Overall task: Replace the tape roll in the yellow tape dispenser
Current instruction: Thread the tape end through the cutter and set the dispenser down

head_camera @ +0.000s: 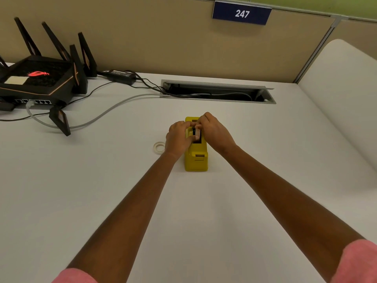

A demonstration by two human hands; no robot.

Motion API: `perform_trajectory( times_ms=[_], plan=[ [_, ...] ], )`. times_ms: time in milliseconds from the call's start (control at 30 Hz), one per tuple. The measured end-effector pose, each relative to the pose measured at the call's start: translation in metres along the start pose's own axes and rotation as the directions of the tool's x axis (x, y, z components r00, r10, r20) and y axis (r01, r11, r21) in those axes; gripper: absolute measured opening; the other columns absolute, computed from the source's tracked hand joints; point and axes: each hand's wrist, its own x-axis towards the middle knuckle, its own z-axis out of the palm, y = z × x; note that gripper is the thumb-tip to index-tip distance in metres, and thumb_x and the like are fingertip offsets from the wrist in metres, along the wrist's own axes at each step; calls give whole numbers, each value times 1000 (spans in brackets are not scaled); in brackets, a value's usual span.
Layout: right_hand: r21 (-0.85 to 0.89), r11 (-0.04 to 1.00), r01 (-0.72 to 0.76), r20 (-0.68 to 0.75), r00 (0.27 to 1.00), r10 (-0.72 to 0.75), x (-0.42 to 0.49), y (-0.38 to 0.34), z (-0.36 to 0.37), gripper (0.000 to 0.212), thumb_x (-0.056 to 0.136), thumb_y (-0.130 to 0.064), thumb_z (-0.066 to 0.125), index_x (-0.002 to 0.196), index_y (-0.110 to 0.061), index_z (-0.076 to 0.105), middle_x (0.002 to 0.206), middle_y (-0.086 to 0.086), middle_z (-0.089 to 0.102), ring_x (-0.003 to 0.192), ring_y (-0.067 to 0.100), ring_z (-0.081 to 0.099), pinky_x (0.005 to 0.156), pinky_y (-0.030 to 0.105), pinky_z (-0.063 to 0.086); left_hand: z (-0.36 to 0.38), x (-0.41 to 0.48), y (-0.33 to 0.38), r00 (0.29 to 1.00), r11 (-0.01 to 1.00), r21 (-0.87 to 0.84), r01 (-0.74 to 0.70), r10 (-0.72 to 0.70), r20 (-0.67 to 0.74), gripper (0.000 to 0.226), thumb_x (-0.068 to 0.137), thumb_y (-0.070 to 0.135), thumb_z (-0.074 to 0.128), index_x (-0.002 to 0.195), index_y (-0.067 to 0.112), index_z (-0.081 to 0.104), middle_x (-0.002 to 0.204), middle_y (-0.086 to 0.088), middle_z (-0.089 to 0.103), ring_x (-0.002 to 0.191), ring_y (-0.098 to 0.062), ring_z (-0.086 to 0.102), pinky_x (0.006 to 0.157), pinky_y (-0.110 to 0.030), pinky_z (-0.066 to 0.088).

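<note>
The yellow tape dispenser [196, 158] stands on the white desk, its long axis pointing away from me. Both hands are over its open well. My left hand [177, 137] grips the dispenser's left side, its thumb lying across the well. My right hand [214, 130] pinches a pale tape roll [197, 129] that stands on edge in the dark slot, together with a black hub. A second small clear tape roll [159, 147] lies flat on the desk just left of my left hand.
A black router [38, 80] with upright antennas sits at the back left, with its power brick [120, 75] and cables trailing to an open cable tray [218, 91] in the desk. A beige partition stands behind. A white curved panel [344, 88] borders the right.
</note>
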Motion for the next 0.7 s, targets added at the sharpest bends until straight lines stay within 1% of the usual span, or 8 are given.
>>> perform_trajectory(
  times_ms=[100, 167, 233, 300, 400, 500, 600, 700],
  plan=[
    [133, 989, -64, -4, 998, 65, 2, 1, -4, 23, 92, -12, 43, 105, 3, 54, 110, 25, 57, 98, 33, 53, 83, 35, 44, -1, 0, 0, 1000, 1000, -2, -1, 1, 3, 42, 81, 24, 64, 120, 16, 53, 134, -12, 50, 127, -30, 38, 99, -42, 36],
    [171, 984, -51, -4, 999, 52, -2, 4, -8, 23, 92, -13, 45, 104, 3, 57, 109, 24, 60, 99, 33, 56, 84, 35, 45, 0, 0, 0, 1000, 1000, -7, -2, 2, 5, 43, 81, 24, 64, 121, 16, 53, 134, -12, 50, 127, -30, 38, 99, -42, 36],
    [180, 983, -21, -9, 1000, 23, -5, 6, -11, 21, 90, -12, 50, 103, 1, 59, 108, 23, 62, 98, 32, 58, 83, 35, 46, 0, -1, 0, 1000, 1000, -20, -5, 5, 3, 43, 81, 24, 64, 121, 16, 53, 134, -12, 50, 128, -30, 38, 100, -43, 35],
    [170, 986, 0, -3, 1000, 1, -6, 6, -13, 20, 89, -12, 52, 101, 1, 60, 106, 22, 64, 96, 33, 59, 83, 37, 47, -1, -1, 0, 1000, 1000, -31, -7, 7, 1, 43, 80, 24, 64, 121, 17, 53, 134, -12, 50, 128, -29, 37, 100, -43, 35],
    [133, 991, 27, 25, 999, -31, -6, 5, -14, 20, 91, -12, 48, 100, 2, 59, 105, 23, 63, 94, 34, 59, 82, 39, 48, -1, -1, 0, 1000, 999, -32, -6, 6, 1, 43, 80, 24, 64, 122, 18, 54, 135, -11, 50, 128, -29, 37, 101, -43, 35],
    [86, 995, 52, 35, 998, -55, -4, 5, -14, 23, 92, -15, 46, 102, 3, 57, 106, 24, 61, 93, 34, 58, 79, 38, 47, -2, -1, 1, 1000, 1000, -6, -7, 7, 7, 44, 81, 25, 64, 122, 17, 52, 135, -12, 50, 128, -30, 37, 101, -43, 35],
    [11, 995, 97, 58, 994, -98, -2, 5, -14, 25, 94, -16, 43, 106, 3, 54, 108, 24, 59, 93, 33, 56, 77, 35, 46, -2, -1, 1, 1000, 1000, 8, -6, 6, 8, 44, 81, 26, 63, 122, 16, 52, 135, -12, 50, 128, -30, 37, 101, -43, 35],
    [-73, 983, 169, 66, 984, -164, -2, 7, -12, 26, 94, -16, 41, 107, 4, 52, 107, 24, 58, 93, 32, 55, 76, 36, 47, -1, -1, 1, 1000, 1000, 13, -3, 3, 6, 43, 82, 26, 63, 122, 15, 52, 134, -12, 50, 127, -30, 38, 101, -43, 36]
  ],
)
